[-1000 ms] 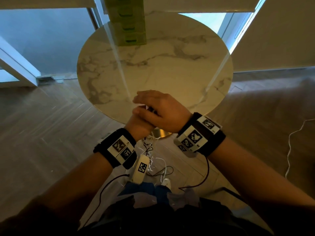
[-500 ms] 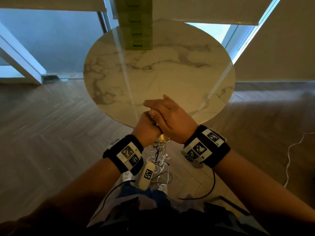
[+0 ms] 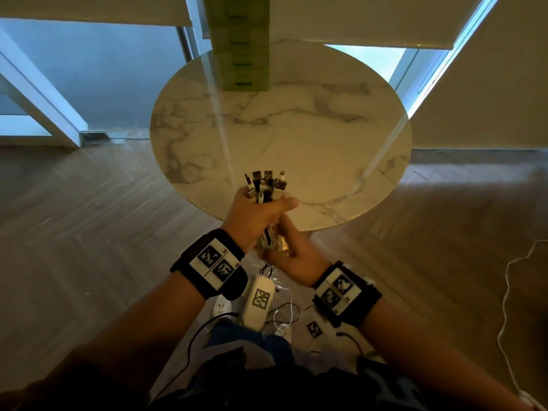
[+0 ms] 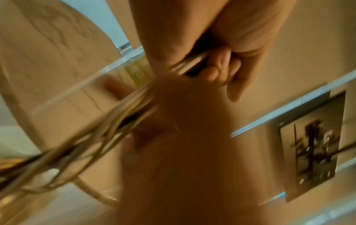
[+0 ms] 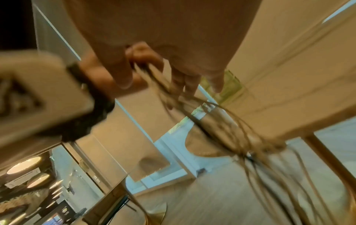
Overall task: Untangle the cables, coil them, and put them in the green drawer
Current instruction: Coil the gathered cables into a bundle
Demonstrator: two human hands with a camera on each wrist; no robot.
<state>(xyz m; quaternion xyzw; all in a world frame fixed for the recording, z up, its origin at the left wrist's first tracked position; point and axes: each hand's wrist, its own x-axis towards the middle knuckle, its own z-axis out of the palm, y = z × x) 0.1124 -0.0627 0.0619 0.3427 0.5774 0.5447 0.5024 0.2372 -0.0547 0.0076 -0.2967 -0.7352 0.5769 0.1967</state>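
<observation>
Cables (image 3: pixel 264 188) are being gathered in a person's left hand (image 3: pixel 255 216), plug ends sticking up past its curled fingers, over the marble table's (image 3: pixel 326 137) near edge. Below, the right hand (image 3: pixel 292 252) is closing loosely around the hanging strands; combing slowly downward should free tangles best.

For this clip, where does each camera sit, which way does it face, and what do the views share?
Head: on the head, facing down at the marble table; left hand grips the cable bundle, right hand below, both forearms.
Left wrist: along the left hand; blurred cables.
Right wrist: along the right hand; trailing cables, left wristband.
Shared: the cable bundle and green drawer unit.
</observation>
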